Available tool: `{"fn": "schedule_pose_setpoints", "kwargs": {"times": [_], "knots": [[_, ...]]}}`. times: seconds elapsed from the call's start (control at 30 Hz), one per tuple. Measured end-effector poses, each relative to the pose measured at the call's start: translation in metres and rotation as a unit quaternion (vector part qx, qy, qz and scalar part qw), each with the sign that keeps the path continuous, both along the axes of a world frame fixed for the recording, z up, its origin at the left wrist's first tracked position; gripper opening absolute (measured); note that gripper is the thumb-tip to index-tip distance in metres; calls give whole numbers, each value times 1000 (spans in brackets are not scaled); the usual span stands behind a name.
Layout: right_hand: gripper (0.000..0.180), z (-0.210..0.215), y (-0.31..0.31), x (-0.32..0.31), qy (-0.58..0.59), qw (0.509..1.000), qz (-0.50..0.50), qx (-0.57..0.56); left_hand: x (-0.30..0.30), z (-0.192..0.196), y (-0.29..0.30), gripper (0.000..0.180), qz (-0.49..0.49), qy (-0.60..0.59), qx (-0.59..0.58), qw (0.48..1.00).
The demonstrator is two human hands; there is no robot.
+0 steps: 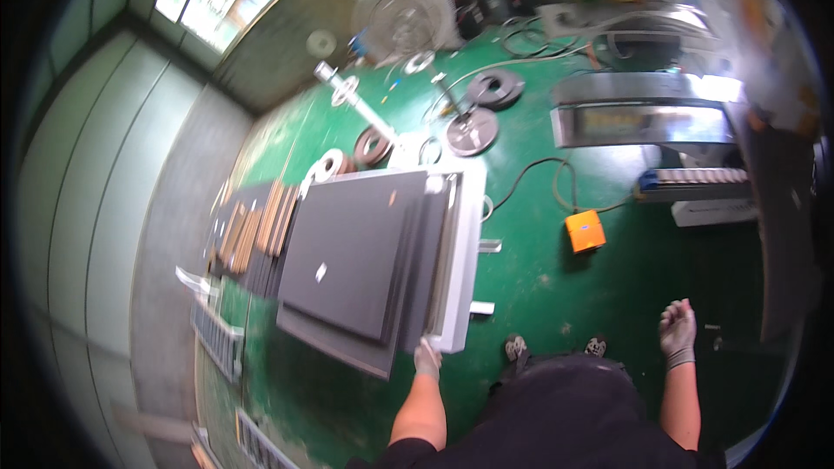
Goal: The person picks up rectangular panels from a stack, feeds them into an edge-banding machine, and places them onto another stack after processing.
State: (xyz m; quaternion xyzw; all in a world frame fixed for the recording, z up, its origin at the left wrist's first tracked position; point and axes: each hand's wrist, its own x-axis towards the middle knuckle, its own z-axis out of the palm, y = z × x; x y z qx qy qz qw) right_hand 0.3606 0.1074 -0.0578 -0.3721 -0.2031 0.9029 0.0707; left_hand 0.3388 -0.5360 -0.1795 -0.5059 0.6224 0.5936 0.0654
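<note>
My left hand (426, 358), in a light glove, rests at the near corner of a white metal frame table (465, 243) that carries a stack of dark grey flat sheets (352, 252). Whether the fingers grip the frame edge or only touch it is unclear. My right hand (677, 330), also gloved, hangs free over the green floor with fingers apart and nothing in it. My shoes (556, 347) show just below the table's near end.
An orange foot pedal (585, 231) with a black cable lies on the floor right of the table. A grey machine (647, 113) stands at the upper right. Round discs (473, 132), a fan (402, 10) and a metal shaft (356, 100) lie beyond. Stacked strips (252, 239) sit left.
</note>
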Motion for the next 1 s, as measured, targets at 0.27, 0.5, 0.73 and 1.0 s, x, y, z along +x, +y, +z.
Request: {"fn": "schedule_pose_setpoints", "kwargs": {"times": [0.27, 0.5, 0.73, 1.0], "knots": [[24, 25, -126, 22, 25, 546, 582, 602, 25, 29, -105, 38, 329, 146, -30, 933], [19, -22, -18, 89, -280, 717, 514, 379, 5, 19, -128, 19, 305, 84, -50, 947], [21, -19, -34, 79, -301, 790, 413, 338, -34, 74, -71, 39, 173, -137, -307, 926], [28, -29, -141, 41, -129, 550, 610, 555, -20, -5, -70, 37, 124, 69, -14, 990]]}}
